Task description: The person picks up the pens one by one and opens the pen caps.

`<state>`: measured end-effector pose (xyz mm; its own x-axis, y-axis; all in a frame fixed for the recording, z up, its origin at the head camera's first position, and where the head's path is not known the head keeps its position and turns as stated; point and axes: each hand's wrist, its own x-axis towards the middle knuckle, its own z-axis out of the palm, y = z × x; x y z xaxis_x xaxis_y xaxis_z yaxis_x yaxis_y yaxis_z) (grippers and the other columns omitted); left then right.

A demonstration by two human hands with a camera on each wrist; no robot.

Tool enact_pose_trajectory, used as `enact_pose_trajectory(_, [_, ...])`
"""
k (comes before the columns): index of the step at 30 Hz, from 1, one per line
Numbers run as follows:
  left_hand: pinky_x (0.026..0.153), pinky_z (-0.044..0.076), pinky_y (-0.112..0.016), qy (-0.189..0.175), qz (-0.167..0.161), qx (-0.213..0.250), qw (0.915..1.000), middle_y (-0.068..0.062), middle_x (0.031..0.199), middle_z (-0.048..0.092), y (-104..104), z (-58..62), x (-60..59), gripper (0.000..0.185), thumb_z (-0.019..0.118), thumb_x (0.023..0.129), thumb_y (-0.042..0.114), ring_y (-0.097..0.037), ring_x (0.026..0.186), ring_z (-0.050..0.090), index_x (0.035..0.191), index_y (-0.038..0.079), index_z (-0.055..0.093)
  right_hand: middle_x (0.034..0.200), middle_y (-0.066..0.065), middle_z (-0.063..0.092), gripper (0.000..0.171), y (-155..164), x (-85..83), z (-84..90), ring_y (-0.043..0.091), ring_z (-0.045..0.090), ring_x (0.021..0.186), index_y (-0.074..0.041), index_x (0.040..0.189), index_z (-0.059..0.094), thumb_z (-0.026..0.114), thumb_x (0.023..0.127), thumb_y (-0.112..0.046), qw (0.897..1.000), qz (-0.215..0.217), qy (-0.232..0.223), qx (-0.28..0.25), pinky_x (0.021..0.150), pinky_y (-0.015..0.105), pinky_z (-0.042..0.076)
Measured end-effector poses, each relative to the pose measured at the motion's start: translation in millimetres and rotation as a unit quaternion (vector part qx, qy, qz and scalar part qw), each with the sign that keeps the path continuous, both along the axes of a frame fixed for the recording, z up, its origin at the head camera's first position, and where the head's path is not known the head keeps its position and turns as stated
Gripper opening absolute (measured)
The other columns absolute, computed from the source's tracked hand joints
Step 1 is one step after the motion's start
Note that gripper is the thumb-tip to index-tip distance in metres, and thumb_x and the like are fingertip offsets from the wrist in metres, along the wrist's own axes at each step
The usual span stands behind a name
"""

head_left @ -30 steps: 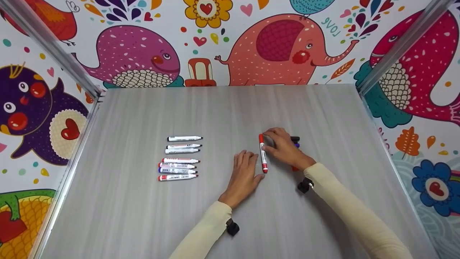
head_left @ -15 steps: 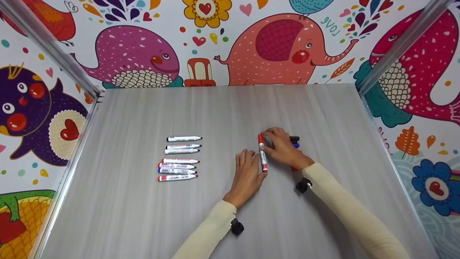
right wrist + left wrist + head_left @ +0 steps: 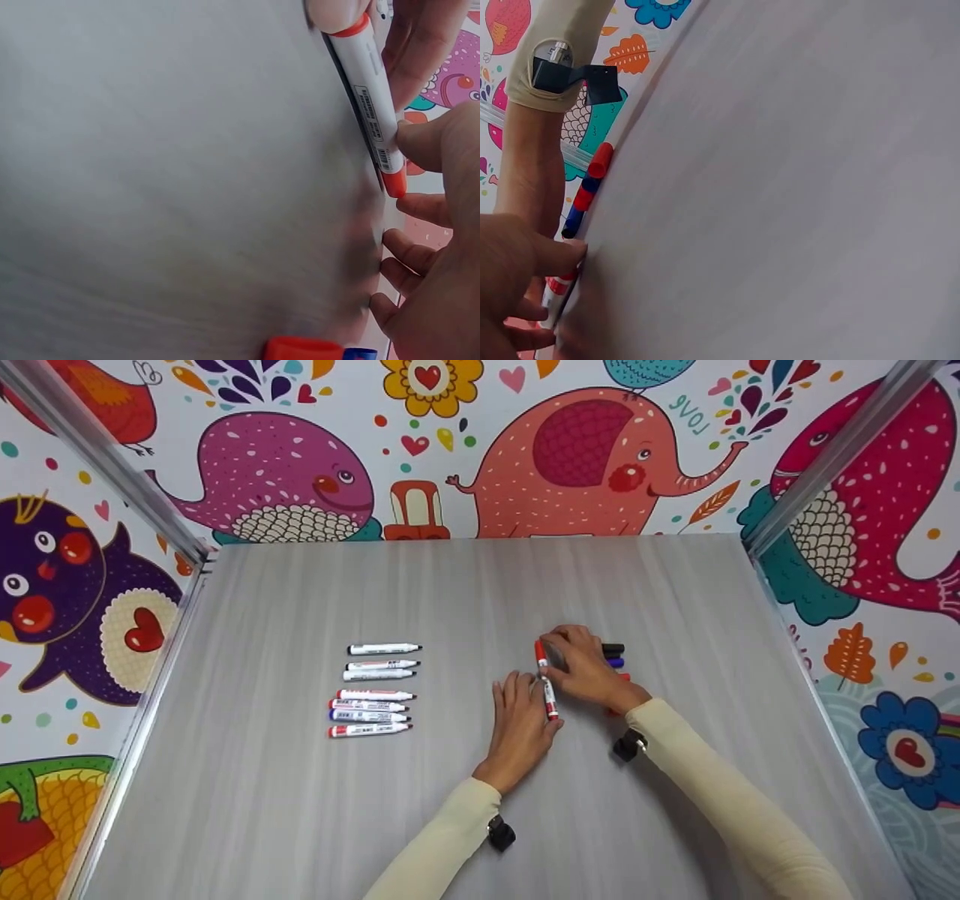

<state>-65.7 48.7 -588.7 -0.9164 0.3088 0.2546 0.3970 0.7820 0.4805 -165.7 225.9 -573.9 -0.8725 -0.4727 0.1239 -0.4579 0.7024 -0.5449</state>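
A red-capped white marker (image 3: 547, 684) lies lengthwise between my two hands near the table's middle. My right hand (image 3: 589, 667) pinches its far part by the red cap, thumb on the barrel (image 3: 373, 90). Coming from the left, my left hand (image 3: 517, 720) closes thumb and fingers on its near end (image 3: 555, 291). In the right wrist view the left thumb tip (image 3: 337, 11) covers the marker's red end. Whether the marker rests on the table or is slightly raised I cannot tell.
Behind my right hand lie other markers with black (image 3: 615, 648), blue (image 3: 616, 662) and red ends, also seen as a line of caps (image 3: 591, 180). Several markers in a neat column (image 3: 375, 688) lie to the left. Metal posts and patterned walls bound the grey table (image 3: 300, 810).
My left hand slid right and forward until its fingers closed on the red marker. The marker's far end shifted slightly left. My right hand stayed on the marker.
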Motion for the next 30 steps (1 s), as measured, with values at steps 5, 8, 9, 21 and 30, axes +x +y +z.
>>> enact_pose_trajectory(5, [0.122, 0.029, -0.077, -0.010, -0.006, 0.005, 0.9999, -0.021, 0.148, 0.057, -3.5, 1.4, -1.1, 0.067, 0.091, 0.094, 0.029, -0.044, 0.150, 0.042, 0.146, -0.003, 0.064, 0.147, 0.028, 0.055, 0.052, -1.1, -1.0, -0.6, 0.047, 0.044, 0.139, 0.003, 0.146, 0.064, 0.076, 0.103, -0.024, 1.000, 0.007, 0.007, -0.020, 0.107, 0.068, 0.034])
enact_pose_trajectory(8, [0.123, 0.028, -0.076, -0.021, -0.013, 0.018, 0.9995, -0.021, 0.148, 0.057, -6.9, 1.4, -2.2, 0.067, 0.093, 0.092, 0.028, -0.043, 0.150, 0.042, 0.144, -0.003, 0.065, 0.145, 0.028, 0.056, 0.046, -1.7, -0.8, -0.1, 0.047, 0.045, 0.138, 0.003, 0.141, 0.066, 0.074, 0.104, -0.022, 0.999, 0.005, 0.007, -0.033, 0.106, 0.069, 0.034])
enact_pose_trajectory(9, [0.123, 0.028, -0.075, -0.026, -0.015, 0.022, 0.9993, -0.020, 0.148, 0.057, -8.3, 1.6, -2.5, 0.069, 0.094, 0.091, 0.028, -0.043, 0.150, 0.042, 0.145, -0.003, 0.064, 0.144, 0.028, 0.056, 0.044, -2.1, -0.6, 0.7, 0.047, 0.046, 0.138, 0.003, 0.140, 0.067, 0.074, 0.105, -0.022, 0.999, 0.004, 0.005, -0.038, 0.106, 0.069, 0.035])
enact_pose_trajectory(21, [0.126, 0.036, -0.047, -0.079, -0.049, 0.099, 0.9906, -0.022, 0.158, 0.051, -20.1, 13.2, -1.7, 0.107, 0.099, 0.084, 0.031, -0.037, 0.152, 0.040, 0.163, -0.008, 0.039, 0.137, 0.017, 0.064, 0.028, -7.5, 6.8, 23.1, 0.038, 0.051, 0.135, -0.003, 0.129, 0.071, 0.073, 0.108, -0.021, 0.995, 0.018, -0.008, -0.102, 0.118, 0.060, 0.035])
enact_pose_trajectory(30, [0.127, 0.036, -0.045, -0.187, -0.095, 0.230, 0.9504, -0.015, 0.169, 0.041, -28.2, 21.0, 4.7, 0.117, 0.098, 0.087, 0.028, -0.025, 0.155, 0.039, 0.174, 0.002, 0.024, 0.132, 0.011, 0.068, 0.026, -8.6, 19.6, 43.7, 0.033, 0.059, 0.130, -0.004, 0.131, 0.068, 0.070, 0.110, -0.019, 0.985, 0.041, -0.041, -0.164, 0.111, 0.064, 0.046])
